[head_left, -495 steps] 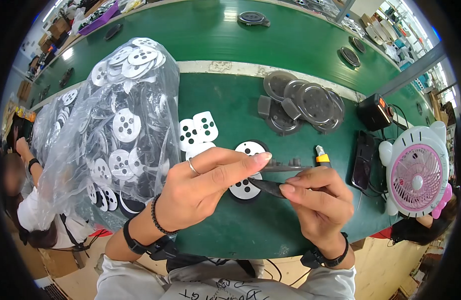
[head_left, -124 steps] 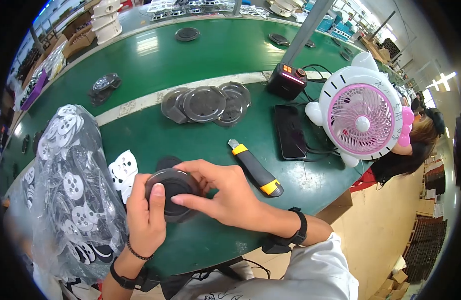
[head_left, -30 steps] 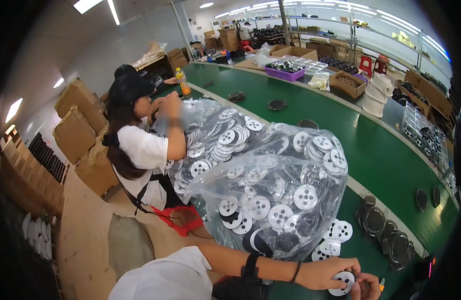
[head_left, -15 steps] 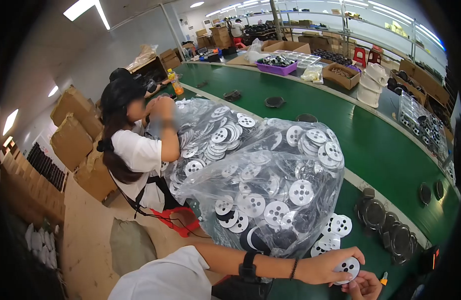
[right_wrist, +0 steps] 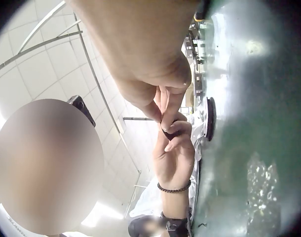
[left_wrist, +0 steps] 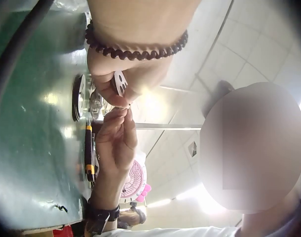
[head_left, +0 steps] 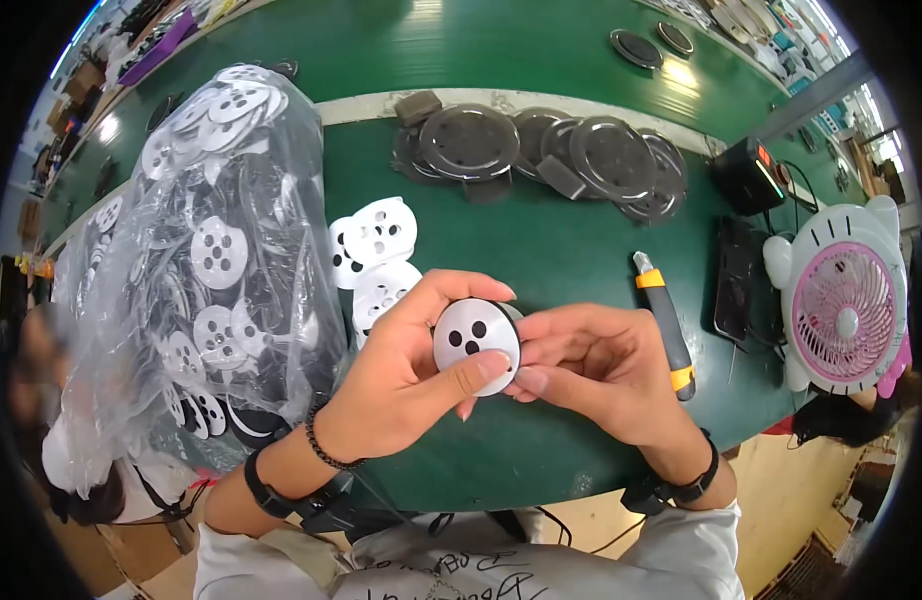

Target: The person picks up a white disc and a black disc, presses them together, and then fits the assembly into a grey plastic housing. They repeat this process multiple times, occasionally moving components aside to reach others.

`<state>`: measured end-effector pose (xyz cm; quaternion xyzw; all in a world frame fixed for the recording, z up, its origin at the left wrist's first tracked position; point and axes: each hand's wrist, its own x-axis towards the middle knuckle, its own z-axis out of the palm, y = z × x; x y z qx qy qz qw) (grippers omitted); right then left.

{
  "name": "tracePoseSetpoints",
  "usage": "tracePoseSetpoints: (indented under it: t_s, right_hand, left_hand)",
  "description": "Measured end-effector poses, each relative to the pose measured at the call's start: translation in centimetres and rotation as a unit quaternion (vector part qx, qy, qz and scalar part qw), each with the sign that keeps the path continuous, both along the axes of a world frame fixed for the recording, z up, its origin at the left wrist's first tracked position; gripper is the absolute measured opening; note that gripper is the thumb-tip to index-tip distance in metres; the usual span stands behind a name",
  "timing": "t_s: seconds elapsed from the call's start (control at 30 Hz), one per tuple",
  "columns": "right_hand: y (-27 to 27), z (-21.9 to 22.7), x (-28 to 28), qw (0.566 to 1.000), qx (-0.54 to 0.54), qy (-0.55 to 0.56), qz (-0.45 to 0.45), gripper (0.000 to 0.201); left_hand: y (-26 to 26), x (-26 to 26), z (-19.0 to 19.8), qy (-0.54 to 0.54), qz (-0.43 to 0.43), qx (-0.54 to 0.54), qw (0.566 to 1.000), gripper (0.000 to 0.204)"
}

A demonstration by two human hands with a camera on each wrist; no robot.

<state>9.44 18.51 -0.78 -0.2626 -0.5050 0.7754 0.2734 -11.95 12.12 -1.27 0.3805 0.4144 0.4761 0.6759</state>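
Observation:
A round white disc (head_left: 469,335) with black holes and a dark rim is held up over the green table. My left hand (head_left: 401,375) grips it, thumb across its face and fingers behind. At its right edge, my right hand (head_left: 616,370) has thumb and fingertips pinched together. The left wrist view shows the disc (left_wrist: 120,84) edge-on within the left hand, the right fingertips meeting it. In the right wrist view only a dark sliver of the disc (right_wrist: 173,132) appears between the fingers. Several white holed pieces (head_left: 381,232) lie just beyond the left hand.
A clear plastic bag (head_left: 266,190) full of white discs bulks at the left. Dark translucent round covers (head_left: 469,142) lie in a row at the back. To the right are a utility knife (head_left: 664,325), a phone (head_left: 733,280), a black box (head_left: 749,175) and a fan (head_left: 846,300).
The head view has swung back from the left side to the table. Earlier, the hands held a dark thin piece, then a dark round cover. The row of covers has another at its left end.

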Motion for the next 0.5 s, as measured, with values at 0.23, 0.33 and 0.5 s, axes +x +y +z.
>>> tracePoseSetpoints:
  t_s: [0.23,0.33,0.5]
  right_hand:
    - [0.05,-0.15,0.05,1.000,0.010,0.000,0.009,0.032]
    - [0.10,-0.19,0.15,1.000,0.020,-0.010,0.011,0.032]
    - [0.21,-0.22,-0.14,1.000,-0.007,0.007,-0.002,0.033]
  left_hand:
    - [-0.14,0.21,-0.31,0.012,0.010,0.013,1.000,0.041]
    - [-0.31,0.37,-0.57,0.013,0.006,0.022,1.000,0.042]
    - [-0.10,0.15,-0.30,0.010,0.012,0.006,1.000,0.044]
